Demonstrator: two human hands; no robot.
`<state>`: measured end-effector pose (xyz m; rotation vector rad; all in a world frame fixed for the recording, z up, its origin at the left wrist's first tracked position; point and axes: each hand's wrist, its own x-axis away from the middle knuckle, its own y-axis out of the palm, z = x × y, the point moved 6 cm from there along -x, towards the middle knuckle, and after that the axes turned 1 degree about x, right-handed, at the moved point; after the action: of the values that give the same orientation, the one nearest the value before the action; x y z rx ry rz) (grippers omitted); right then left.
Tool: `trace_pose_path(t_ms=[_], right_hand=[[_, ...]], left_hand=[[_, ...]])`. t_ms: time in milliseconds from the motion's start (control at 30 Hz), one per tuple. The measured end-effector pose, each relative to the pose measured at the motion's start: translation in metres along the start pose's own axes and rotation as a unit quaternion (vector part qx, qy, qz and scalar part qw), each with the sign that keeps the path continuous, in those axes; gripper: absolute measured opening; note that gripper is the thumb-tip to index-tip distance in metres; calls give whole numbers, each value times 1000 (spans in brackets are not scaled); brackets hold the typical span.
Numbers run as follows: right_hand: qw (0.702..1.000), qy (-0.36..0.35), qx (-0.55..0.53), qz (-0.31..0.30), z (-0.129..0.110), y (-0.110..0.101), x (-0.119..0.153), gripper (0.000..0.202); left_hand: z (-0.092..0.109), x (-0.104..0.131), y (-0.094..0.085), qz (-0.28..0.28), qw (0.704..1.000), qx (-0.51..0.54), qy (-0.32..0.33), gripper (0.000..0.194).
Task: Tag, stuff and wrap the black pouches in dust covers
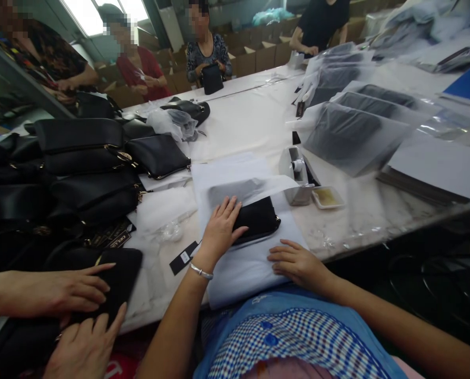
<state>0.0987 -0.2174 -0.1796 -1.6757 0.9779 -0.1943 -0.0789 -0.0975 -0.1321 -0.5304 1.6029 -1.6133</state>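
Observation:
A small black bag (258, 218) lies on white wrapping sheets (238, 279) in front of me. White tissue or plastic (266, 189) covers its far side. My left hand (224, 226) rests flat on the bag and the wrap, fingers stretched out and thumb apart. Just right of the bag's near edge, my right hand (298, 263) lies on the sheets with its fingers extended, holding nothing. A black hang tag (183, 258) sits by my left wrist.
Black bags (80, 142) are piled on the left, where a co-worker's hands (77, 300) press another bag. A tape dispenser (294, 173) and a small white dish (327, 197) stand to the right. Beyond are bags in translucent sleeves (353, 126) and stacked sheets (436, 166). Several people work across the table.

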Motion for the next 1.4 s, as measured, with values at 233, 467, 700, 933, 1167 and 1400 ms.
trace_pose_path(t_ms=[233,467,700,933,1167,1400], right_hand=[[999,-13,-15,-33,1,3,-1,32],[998,3,-63,-6,-2,7,3,12],[981,104,-155,-53,3,-6,-17,13],[934,257,-237,-72,31,-47,-78,20],[938,269,-206,-75,78,-63,-134,28],[958,262,-105,-42,80,-73,-138,27]], left_hand=[[-1,0,-1,-6,1000,16,-2,66],[-1,0,-2,-6,1000,28,-6,65],[-2,-3,-7,-22,998,57,-16,64],[-15,-20,-34,-95,981,164,-45,51],[-17,-22,-48,-171,969,178,3,78],[-17,-27,-43,-71,989,123,-27,25]])
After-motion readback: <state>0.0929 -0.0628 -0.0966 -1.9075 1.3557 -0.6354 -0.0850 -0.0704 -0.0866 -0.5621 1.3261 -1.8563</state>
